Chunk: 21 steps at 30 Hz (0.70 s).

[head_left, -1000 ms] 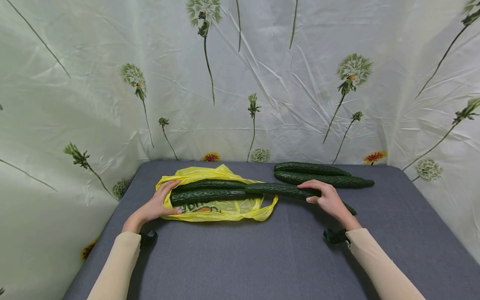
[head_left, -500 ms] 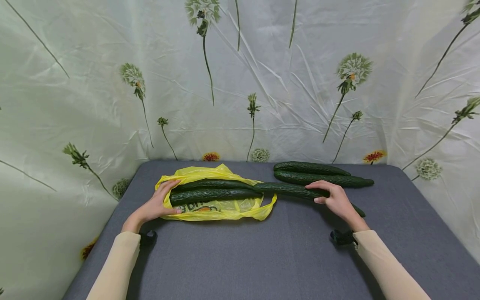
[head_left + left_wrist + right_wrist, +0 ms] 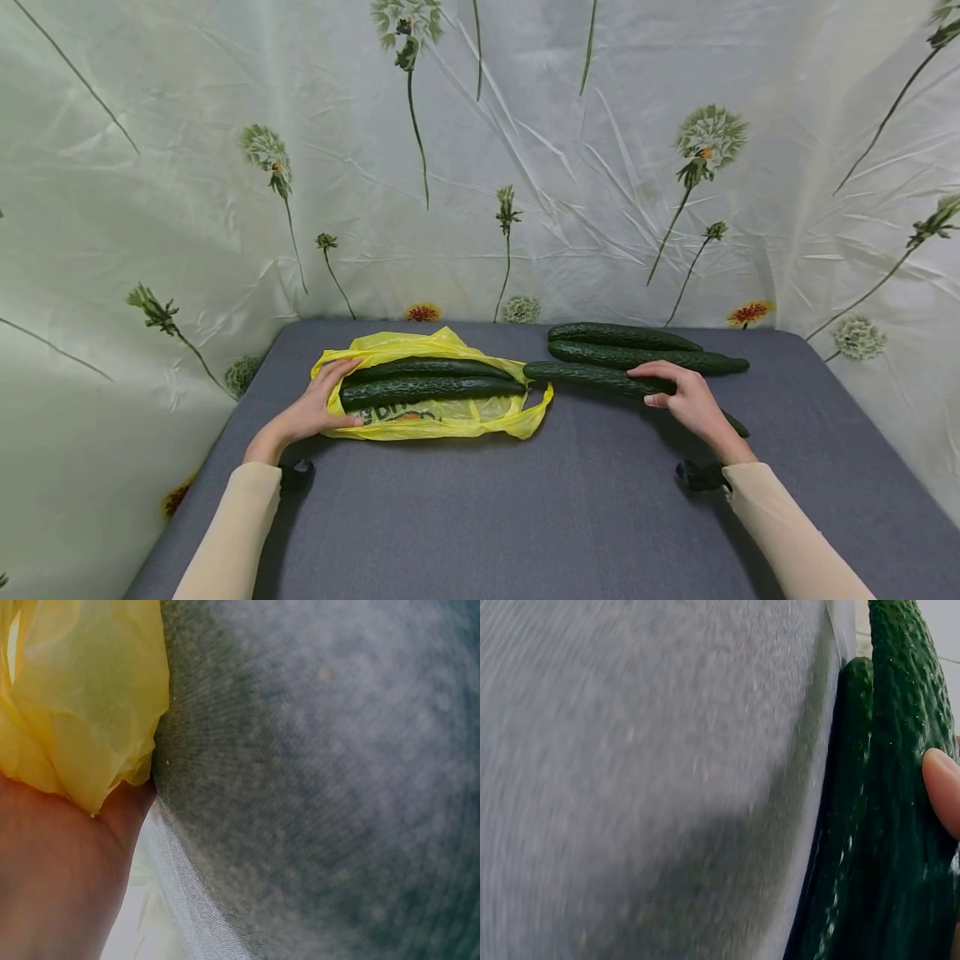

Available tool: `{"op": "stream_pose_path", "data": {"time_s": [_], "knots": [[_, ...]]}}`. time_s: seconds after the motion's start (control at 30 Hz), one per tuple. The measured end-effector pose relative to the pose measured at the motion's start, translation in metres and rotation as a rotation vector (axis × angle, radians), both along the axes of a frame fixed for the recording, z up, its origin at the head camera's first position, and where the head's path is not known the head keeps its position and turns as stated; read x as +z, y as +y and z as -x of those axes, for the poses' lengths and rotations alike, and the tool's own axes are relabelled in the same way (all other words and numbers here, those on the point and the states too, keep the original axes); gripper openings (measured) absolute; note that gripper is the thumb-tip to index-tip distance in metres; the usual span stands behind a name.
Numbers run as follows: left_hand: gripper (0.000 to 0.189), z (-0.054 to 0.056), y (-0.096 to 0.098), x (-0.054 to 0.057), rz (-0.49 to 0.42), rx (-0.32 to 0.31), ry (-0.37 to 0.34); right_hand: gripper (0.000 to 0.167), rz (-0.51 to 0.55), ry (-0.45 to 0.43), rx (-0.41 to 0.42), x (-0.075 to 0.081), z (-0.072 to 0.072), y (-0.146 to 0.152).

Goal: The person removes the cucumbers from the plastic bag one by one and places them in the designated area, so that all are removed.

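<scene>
At the left of the table, my left hand (image 3: 311,410) grips the closed end of a yellow plastic bag (image 3: 420,431), thumb in front. Two long dark green cucumbers (image 3: 435,388) lie side by side in the bag's mouth. My right hand (image 3: 690,404) holds another cucumber (image 3: 577,375) around its right part, its left tip by the bag's right edge. In the right wrist view the thumb (image 3: 943,791) presses on the bumpy held cucumber (image 3: 907,705), and a second cucumber (image 3: 857,712) shows beside it. The left wrist view shows the bag (image 3: 90,697) against the palm.
Two more cucumbers (image 3: 622,337) lie together at the back right, close behind the held one. Grey cloth covers the table (image 3: 480,517). A white curtain (image 3: 480,150) with dandelion prints hangs along the back and sides.
My right hand has moved right with its cucumber, drawing its left tip off the bagged cucumbers to the bag's edge. My left hand and the bag have stayed nearly still.
</scene>
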<state>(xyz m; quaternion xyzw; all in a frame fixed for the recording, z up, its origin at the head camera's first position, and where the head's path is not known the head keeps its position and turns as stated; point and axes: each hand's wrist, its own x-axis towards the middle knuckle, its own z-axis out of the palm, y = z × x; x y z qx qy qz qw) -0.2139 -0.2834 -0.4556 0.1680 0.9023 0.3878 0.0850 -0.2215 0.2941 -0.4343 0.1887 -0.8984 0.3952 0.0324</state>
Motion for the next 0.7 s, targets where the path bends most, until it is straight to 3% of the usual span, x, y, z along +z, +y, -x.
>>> {"op": "stream_pose_path", "data": {"time_s": [0.7], "knots": [[0.093, 0.0, 0.001, 0.0, -0.014, -0.004, 0.004, 0.043, -0.07, 0.031, -0.045, 0.002, -0.002, 0.028]]}}
